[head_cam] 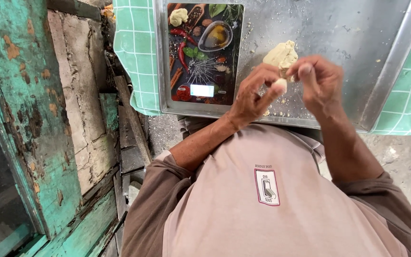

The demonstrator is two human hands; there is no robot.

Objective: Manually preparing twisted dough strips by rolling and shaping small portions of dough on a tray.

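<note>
i am looking down at a metal tray (338,28) serving as the worktop, filling the upper middle and right of the frame, dusted with flour and crumbs. it is lying on a green checked cloth (136,52) that is showing at the upper left and far right. down the left edge an old wall with peeling turquoise paint (24,119) is running, and grey concrete floor (405,162) is showing at the lower right. on the tray's left part a flat kitchen scale (204,52) printed with spices is sitting, its small screen lit, with a small lump of dough (179,16) resting on its top corner. above the tray's near edge my left hand (250,97) and right hand (319,81) are pinching a pale dough piece (281,57) between fingertips.
</note>
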